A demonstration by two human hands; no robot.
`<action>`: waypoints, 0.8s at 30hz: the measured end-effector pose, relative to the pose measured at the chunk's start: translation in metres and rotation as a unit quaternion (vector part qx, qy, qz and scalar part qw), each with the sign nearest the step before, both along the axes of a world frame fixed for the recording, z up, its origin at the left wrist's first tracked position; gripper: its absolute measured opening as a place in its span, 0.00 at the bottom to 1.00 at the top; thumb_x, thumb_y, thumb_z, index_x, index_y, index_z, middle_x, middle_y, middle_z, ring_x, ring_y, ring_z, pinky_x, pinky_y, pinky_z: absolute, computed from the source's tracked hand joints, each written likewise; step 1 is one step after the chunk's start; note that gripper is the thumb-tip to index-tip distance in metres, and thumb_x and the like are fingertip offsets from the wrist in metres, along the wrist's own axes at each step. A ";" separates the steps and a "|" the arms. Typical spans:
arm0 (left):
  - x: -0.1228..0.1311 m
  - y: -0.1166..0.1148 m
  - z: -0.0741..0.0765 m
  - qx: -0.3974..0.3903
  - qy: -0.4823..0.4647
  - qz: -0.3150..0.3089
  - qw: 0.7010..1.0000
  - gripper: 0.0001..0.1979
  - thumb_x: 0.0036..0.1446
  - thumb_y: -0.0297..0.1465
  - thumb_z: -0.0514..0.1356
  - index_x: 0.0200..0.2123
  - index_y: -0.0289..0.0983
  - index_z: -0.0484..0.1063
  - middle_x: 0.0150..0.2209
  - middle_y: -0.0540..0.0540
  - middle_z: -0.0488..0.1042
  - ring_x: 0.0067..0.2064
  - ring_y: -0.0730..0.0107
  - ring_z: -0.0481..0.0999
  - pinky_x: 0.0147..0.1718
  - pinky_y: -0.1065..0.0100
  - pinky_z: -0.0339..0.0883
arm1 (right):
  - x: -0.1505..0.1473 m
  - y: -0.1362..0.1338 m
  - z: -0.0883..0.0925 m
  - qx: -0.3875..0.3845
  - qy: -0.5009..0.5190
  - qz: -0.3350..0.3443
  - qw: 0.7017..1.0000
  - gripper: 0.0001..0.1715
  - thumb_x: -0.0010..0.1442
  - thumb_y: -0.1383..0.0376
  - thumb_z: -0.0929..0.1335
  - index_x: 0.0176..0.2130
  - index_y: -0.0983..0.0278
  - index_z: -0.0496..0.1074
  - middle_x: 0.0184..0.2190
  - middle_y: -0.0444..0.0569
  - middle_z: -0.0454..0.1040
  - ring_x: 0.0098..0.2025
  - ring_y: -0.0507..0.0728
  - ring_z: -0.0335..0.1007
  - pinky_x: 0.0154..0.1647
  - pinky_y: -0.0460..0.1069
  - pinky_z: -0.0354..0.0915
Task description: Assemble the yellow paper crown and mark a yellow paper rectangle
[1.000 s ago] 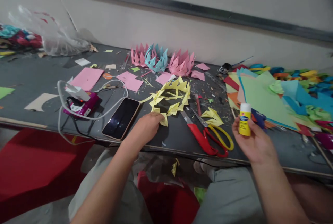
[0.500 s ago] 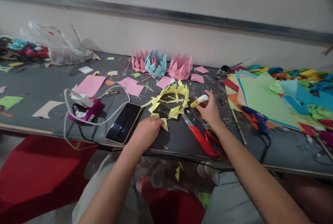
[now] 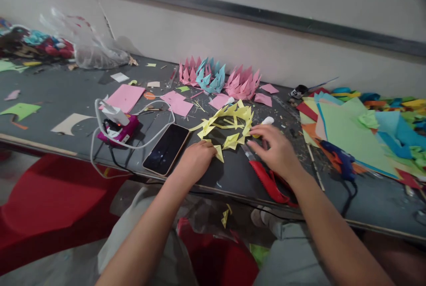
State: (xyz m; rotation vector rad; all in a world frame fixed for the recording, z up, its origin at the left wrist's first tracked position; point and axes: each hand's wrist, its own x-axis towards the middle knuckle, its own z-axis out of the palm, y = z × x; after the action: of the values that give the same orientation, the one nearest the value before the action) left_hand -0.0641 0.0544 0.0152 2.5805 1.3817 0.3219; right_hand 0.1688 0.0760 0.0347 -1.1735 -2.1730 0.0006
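A ring of folded yellow paper points, a paper crown (image 3: pixel 245 115), lies on the dark table. My left hand (image 3: pixel 197 158) is closed on its near left edge, the pinched part hidden under the fingers. On the crown's right, my right hand (image 3: pixel 278 148) has thumb and fingers apart, with nothing visible between them. A glue stick (image 3: pixel 268 120) with a white end shows just behind that hand, partly covered by it. Below the right hand lies a red-handled cutting tool (image 3: pixel 268 182). The phone (image 3: pixel 166 149) rests left of my left hand.
Pink and blue paper crowns (image 3: pixel 211 76) stand against the wall. Left are a purple power adapter (image 3: pixel 121 131) with a looping white cable and pink sheets (image 3: pixel 124 97). At right lie a blue glue gun (image 3: pixel 339 159), coloured paper sheets (image 3: pixel 353 131) and a stick (image 3: pixel 316 166).
My right hand has let go of the glue stick, and its fingers have come closer to the crown's right side. My left hand keeps its hold. The view has shifted slightly.
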 end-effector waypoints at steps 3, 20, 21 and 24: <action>0.001 0.002 0.000 0.000 -0.014 0.020 1.000 0.10 0.58 0.24 0.52 0.31 0.34 0.74 0.32 0.43 0.74 0.40 0.64 0.73 0.41 0.64 0.67 | -0.020 0.014 0.003 -0.103 -0.146 0.110 0.978 0.04 0.55 0.68 0.67 0.35 0.63 0.70 0.46 0.55 0.70 0.50 0.61 0.64 0.53 0.56 0.60; 0.012 0.021 0.001 0.051 -0.041 0.011 0.998 0.04 0.54 0.26 0.58 0.29 0.35 0.73 0.34 0.45 0.76 0.40 0.64 0.73 0.42 0.62 0.66 | -0.008 0.026 -0.012 -0.120 -0.094 0.119 0.981 0.06 0.60 0.64 0.64 0.35 0.62 0.70 0.35 0.46 0.78 0.38 0.56 0.72 0.53 0.57 0.57; 0.013 0.022 0.002 0.052 -0.038 0.010 0.998 0.04 0.54 0.27 0.59 0.29 0.35 0.73 0.33 0.46 0.76 0.39 0.64 0.73 0.41 0.62 0.66 | -0.008 0.025 -0.012 -0.121 -0.091 0.115 0.982 0.07 0.61 0.63 0.64 0.34 0.61 0.70 0.35 0.46 0.78 0.37 0.55 0.72 0.53 0.57 0.58; 0.017 0.024 0.004 0.051 -0.045 0.007 0.998 0.04 0.54 0.28 0.60 0.29 0.35 0.74 0.34 0.46 0.75 0.39 0.65 0.72 0.42 0.63 0.65 | -0.005 0.027 -0.012 -0.142 -0.101 0.108 0.979 0.07 0.61 0.62 0.63 0.35 0.60 0.70 0.36 0.45 0.78 0.38 0.57 0.71 0.51 0.57 0.59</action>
State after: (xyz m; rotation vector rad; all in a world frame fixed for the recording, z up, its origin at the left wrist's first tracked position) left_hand -0.0474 0.0787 0.0193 2.6023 1.3879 0.5161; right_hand 0.1637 0.1026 0.0225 -1.1235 -2.5347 0.3080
